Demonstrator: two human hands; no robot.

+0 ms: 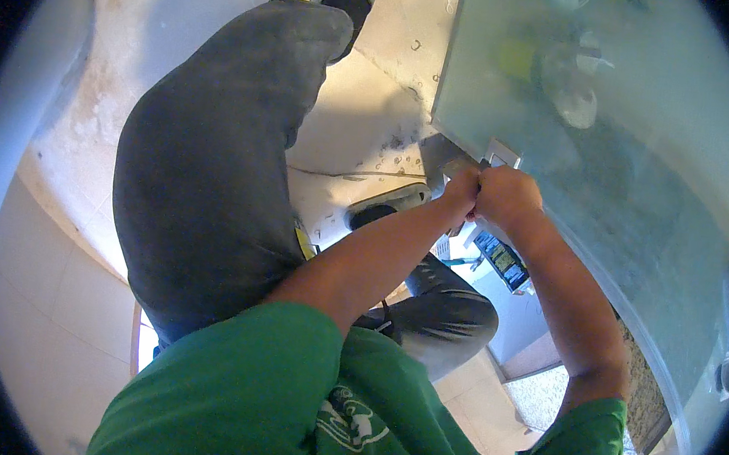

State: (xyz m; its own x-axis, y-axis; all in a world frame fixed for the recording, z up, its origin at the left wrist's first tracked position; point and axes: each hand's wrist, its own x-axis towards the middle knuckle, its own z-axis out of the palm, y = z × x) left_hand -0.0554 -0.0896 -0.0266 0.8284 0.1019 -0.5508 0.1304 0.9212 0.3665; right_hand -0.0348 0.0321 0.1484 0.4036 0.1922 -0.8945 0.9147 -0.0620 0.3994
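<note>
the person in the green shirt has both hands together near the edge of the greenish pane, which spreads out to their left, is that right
Not quite: the head view shows the greenish pane spreading to their right. Both hands are together near its edge.

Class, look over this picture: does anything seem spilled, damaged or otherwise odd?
Yes, the pale floor: up and left of the left hand in the picture, it bears dark smudges and scattered small ring-like marks. They break up its light surface. Whether they are spills, dirt or wear cannot be told.
</note>
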